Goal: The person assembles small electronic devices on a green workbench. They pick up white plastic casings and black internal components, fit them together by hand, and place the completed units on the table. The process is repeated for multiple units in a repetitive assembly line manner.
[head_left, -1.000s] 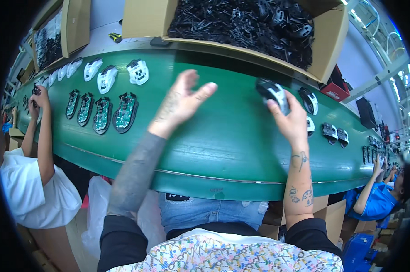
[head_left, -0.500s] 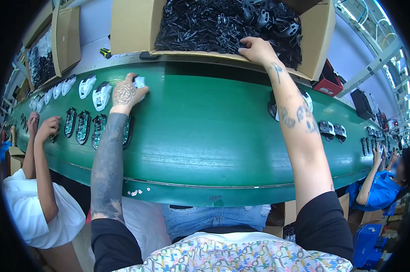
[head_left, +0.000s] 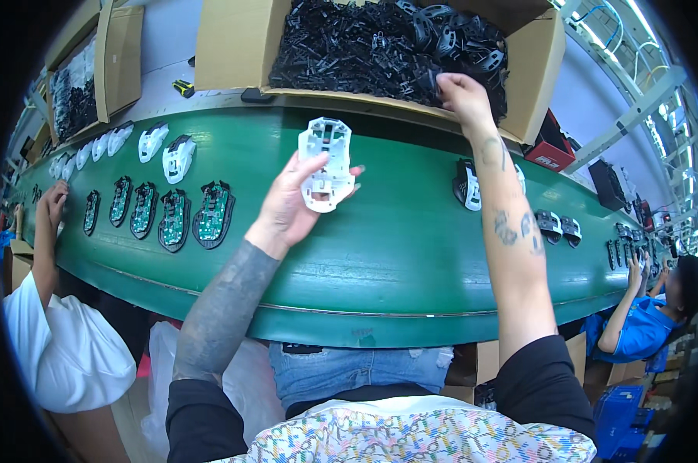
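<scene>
My left hand holds up a white computer mouse shell over the green belt, its hollow inner side facing me and the thumb pressed on it. At the front edge of a large cardboard box, my right hand has its fingers pinched around a dark plastic part, blurred and partly hidden. Loose black plastic parts fill the box. On the belt to my left lie mouse bases with green circuit boards and several white shells.
The green belt runs across in front of me. Right of centre sits a black-and-white mouse shell, partly behind my forearm. A red box stands beyond the belt. Co-workers sit on both sides; one person's hand is over the belt at left.
My left hand has lifted the white shell off the far left of the belt and brought it to the centre. My right hand has shifted slightly right, a dark part now at its fingertips.
</scene>
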A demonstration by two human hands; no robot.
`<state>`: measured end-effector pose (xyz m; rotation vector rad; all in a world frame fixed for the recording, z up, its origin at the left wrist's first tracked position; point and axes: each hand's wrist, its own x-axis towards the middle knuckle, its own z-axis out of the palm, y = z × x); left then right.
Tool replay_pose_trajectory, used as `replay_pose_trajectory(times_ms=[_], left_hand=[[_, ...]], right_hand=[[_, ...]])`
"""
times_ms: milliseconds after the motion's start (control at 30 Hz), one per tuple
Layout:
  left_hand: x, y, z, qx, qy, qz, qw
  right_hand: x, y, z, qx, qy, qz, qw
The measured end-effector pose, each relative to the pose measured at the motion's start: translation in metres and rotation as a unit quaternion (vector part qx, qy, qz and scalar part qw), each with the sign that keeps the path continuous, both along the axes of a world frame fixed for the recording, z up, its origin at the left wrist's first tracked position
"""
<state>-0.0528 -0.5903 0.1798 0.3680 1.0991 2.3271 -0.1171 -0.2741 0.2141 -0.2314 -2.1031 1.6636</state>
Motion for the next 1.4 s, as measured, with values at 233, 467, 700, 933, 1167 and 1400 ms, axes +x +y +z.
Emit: replay_pose_trajectory(times_ms=[233,467,700,933,1167,1400], left_hand=[[0.020,0.052,-0.022,0.000,-0.009,-0.018,1.000],[0.028,0.049,-0.039,-0.038,-0.006,-0.017,0.999],[0.036,0.044,-0.039,-0.039,-0.014,-0.099,0.994],[0.030,0.041,-0.040,0.011,-0.023,-0.081,0.996],[0.031,0.038,-0.038,-0.017,0.045,-0.013,0.999],[0.039,0.045,-0.048,-0.146,0.205,0.082,0.964]], right_hand=[[0.108,-0.054,-0.027,-0.245,0.003,0.188,0.951],[0.152,-0.078,-0.058,-0.257,-0.043,0.170,0.950],[0.154,-0.082,-0.062,-0.276,0.012,0.179,0.944],[0.156,-0.085,-0.063,-0.091,-0.023,0.186,0.978],[0.154,-0.089,-0.062,-0.255,-0.050,0.160,0.952],[0.155,-0.126,-0.079,-0.281,0.042,0.159,0.945]])
